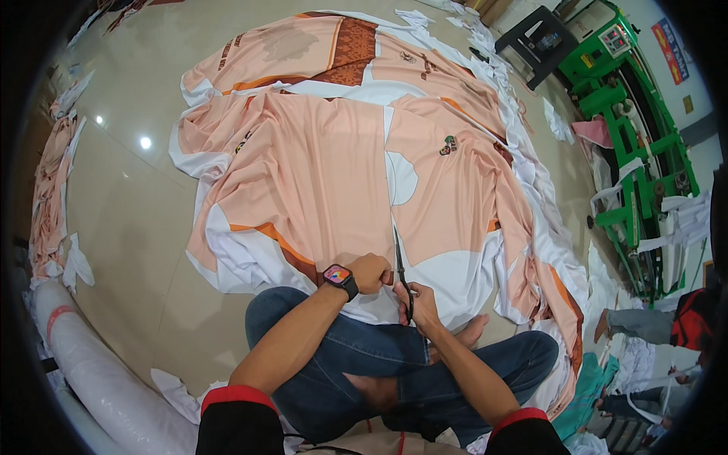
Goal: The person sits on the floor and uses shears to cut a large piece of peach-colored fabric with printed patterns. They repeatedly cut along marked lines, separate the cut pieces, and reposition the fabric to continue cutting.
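A wide sheet of peach and white printed fabric (326,174) is spread over the floor in front of my crossed legs. My right hand (421,305) grips the black handles of a pair of scissors (401,265), whose long blades point away from me along a line between two printed panels. Just left of the scissors, my left hand (369,273) is closed on the fabric close to that line. Its fingertips are partly hidden. A white rounded shape (402,178) lies right of the line beyond the blade tips. My left wrist wears a black smartwatch (339,278).
A plastic-wrapped roll (114,379) lies at the left, below a peach fabric heap (53,197). At the right stand a green machine (637,167) and a dark stool (537,45). White scraps (559,121) litter the floor. Other people's legs (641,326) show at lower right.
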`<state>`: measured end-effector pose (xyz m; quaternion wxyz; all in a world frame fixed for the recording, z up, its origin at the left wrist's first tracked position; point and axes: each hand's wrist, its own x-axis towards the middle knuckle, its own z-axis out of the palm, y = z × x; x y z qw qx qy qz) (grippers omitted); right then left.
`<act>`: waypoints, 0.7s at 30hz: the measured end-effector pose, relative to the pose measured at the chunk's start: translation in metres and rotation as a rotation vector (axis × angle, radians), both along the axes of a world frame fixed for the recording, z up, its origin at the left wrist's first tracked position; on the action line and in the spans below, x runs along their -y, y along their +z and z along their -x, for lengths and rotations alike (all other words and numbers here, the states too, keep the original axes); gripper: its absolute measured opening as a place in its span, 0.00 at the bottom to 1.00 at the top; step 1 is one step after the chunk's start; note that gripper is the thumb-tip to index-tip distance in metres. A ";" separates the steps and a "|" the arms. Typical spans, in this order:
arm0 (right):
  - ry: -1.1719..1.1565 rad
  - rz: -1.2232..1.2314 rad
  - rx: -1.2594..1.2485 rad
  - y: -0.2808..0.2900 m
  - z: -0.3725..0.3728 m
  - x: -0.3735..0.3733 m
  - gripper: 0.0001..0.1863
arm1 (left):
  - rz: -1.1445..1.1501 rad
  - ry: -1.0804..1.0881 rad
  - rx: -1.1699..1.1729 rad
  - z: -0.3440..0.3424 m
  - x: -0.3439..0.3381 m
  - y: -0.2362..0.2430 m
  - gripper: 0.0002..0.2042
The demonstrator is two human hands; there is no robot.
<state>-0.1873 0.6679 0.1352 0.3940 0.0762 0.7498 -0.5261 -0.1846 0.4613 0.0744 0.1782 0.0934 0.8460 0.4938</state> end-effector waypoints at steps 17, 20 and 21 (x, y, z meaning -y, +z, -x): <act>0.028 0.029 -0.041 -0.003 0.025 0.025 0.32 | 0.024 -0.002 0.028 0.001 0.004 0.009 0.09; -0.014 0.088 -0.011 -0.005 0.034 0.027 0.33 | 0.034 -0.010 0.048 0.002 0.004 0.010 0.08; -0.027 0.100 -0.003 -0.006 0.037 0.029 0.34 | 0.030 -0.006 0.074 0.003 0.004 0.011 0.08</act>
